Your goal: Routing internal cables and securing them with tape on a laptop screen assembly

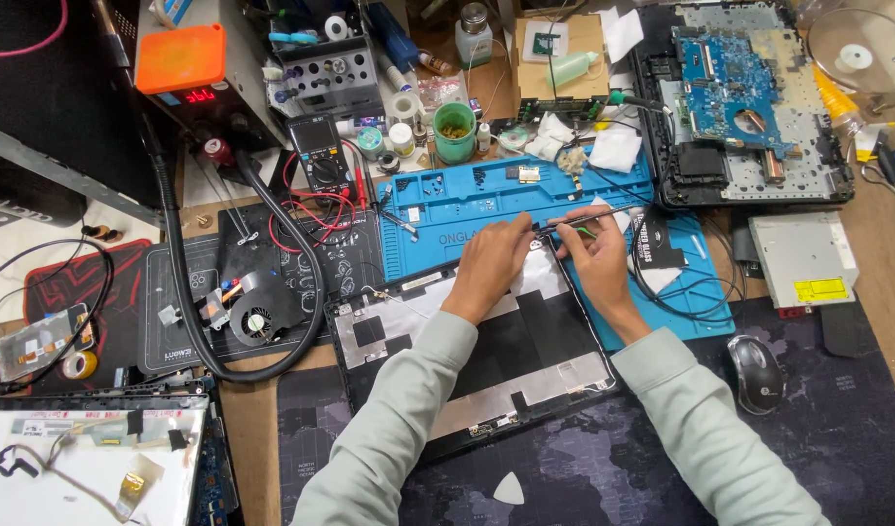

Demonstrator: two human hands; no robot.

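A black laptop lid with silver foil patches lies open-side up in front of me. My left hand rests on its upper edge, fingers curled and pinching something small that I cannot make out. My right hand grips a thin black tool, held nearly level, its tip reaching toward my left fingers over the lid's top edge. Both hands sit at the border between the lid and a blue repair mat.
A stripped laptop base with a blue circuit board sits at back right, an optical drive and a mouse to the right. At left lie a cooling fan, a multimeter, a black hose and a display panel.
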